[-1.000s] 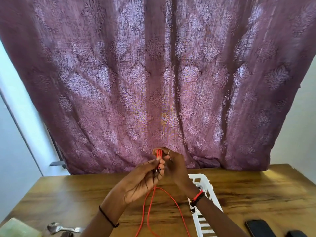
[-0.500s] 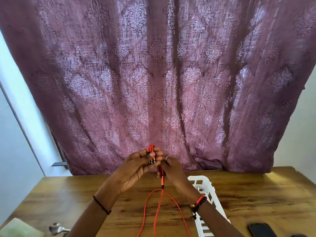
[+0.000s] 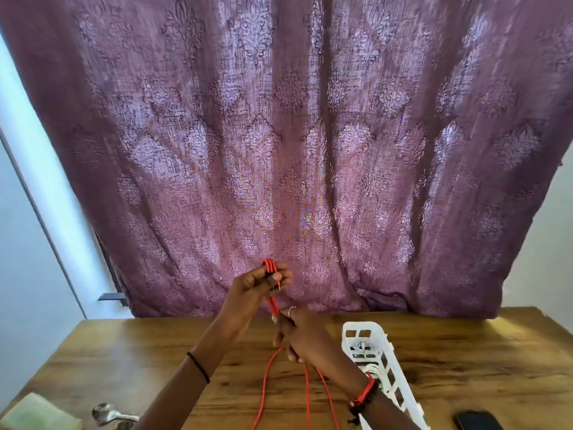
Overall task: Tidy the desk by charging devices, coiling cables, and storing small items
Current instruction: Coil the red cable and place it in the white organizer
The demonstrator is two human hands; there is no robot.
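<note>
Above the desk [image 3: 449,352], near the middle of the view, both hands work a red cable [image 3: 270,301]. Left hand [image 3: 254,285] sits highest, just toward 11 o'clock from the right hand; its grip is clenched on a bundle of folded red loops, whose bends poke out above the fingers. A small metal connector tip shows at the left fingertips [image 3: 283,276]. From that bundle a short run of cable drops toward 5 o'clock into the right hand [image 3: 299,335], which is closed around it, the strand pinched near the thumb. A ring is on 1 right finger. Below the right hand, 3 red strands hang toward 6 o'clock and leave the view at the bottom edge; whether they touch the desk cannot be told.

Left wrist carries a thin black band [image 3: 198,366]; right wrist carries a red and black bracelet [image 3: 362,398].

At 3 o'clock from the right hand, a white slotted plastic basket [image 3: 383,333] lies on the desk, long axis running toward 5 o'clock, with white cable coiled inside; the right forearm crosses its near part. At 4 o'clock, low right corner, a dark phone [image 3: 477,422] lies flat, partly cut off. At 8 o'clock, low left corner, a metal spoon [image 3: 107,414] and a pale green block [image 3: 40,414] rest on the wood.

Behind the desk, from 9 to 3 o'clock, hangs a patterned purple curtain [image 3: 294,135].
</note>
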